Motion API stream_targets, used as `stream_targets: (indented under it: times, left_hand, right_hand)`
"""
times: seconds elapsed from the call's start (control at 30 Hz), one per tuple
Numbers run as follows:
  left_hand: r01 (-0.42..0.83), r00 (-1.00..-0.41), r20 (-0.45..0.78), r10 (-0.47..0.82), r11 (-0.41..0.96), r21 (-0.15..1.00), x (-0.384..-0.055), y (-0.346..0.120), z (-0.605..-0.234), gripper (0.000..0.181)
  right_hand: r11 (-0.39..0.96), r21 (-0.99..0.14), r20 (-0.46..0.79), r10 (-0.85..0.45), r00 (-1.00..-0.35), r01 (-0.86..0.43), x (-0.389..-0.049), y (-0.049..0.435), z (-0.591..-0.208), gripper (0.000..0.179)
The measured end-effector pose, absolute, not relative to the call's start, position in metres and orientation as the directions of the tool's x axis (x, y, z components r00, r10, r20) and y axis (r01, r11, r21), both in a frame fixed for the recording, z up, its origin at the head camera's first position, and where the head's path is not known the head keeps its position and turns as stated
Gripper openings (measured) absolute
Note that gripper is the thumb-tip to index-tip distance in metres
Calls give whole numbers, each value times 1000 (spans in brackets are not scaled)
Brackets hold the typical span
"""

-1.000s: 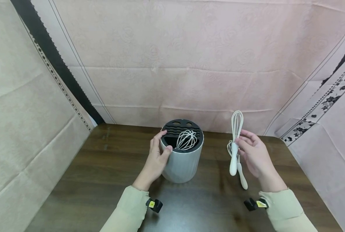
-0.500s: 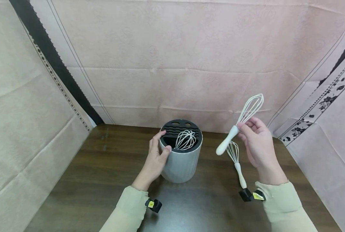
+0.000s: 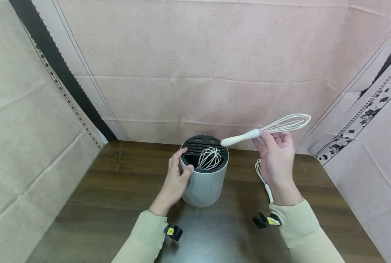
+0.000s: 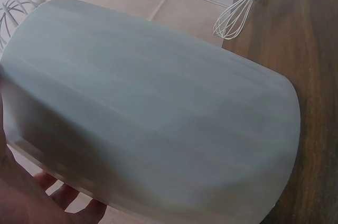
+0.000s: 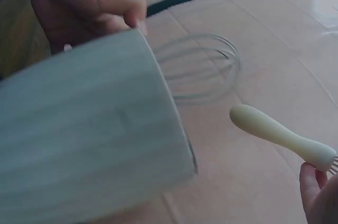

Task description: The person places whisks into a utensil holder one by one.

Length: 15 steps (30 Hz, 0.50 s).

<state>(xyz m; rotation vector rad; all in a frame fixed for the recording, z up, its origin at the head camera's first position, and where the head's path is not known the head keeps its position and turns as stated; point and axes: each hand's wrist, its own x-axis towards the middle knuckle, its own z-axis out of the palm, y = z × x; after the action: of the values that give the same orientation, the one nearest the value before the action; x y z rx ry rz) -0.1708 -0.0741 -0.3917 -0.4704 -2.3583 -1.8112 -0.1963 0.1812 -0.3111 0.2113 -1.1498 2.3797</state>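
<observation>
A grey ribbed utensil holder [image 3: 203,188] with a black slotted top stands upright on the table. My left hand [image 3: 174,177] grips its left side, thumb and fingers at the rim. Out of the front opening pokes the wire head of a small white whisk [image 3: 210,158]. To the right, my right hand [image 3: 277,160] pinches a larger white whisk [image 3: 239,138] near where handle meets wires. That whisk is raised almost level, its handle end pointing left towards the holder's top. Another small whisk [image 3: 268,190] lies on the table, partly hidden behind the right hand and wrist.
The brown wooden table [image 3: 116,197] runs beneath everything. Pale pink cloth [image 3: 189,91] hangs along its back edge, and further cloth panels close in the left and right sides. Each wrist wears a small black camera [image 3: 174,232].
My right hand has lifted the larger whisk off the table area, turned it from upright to nearly level and brought it left. The left hand keeps its grip on the holder.
</observation>
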Motion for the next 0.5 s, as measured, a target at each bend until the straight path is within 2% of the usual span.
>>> stream_targets:
  times: [0.23,0.5]
  left_hand:
    - [323,-943,292,160,233,917,-171,-73,-391,55]
    - [342,-938,317,137,249,906,-168,-74,-387,54]
  right_hand:
    - [-490,-753,334,292,-896,-440,-207,151,-316,39]
    - [-374,-851,347,129,-929,-369,-215,128,-321,40]
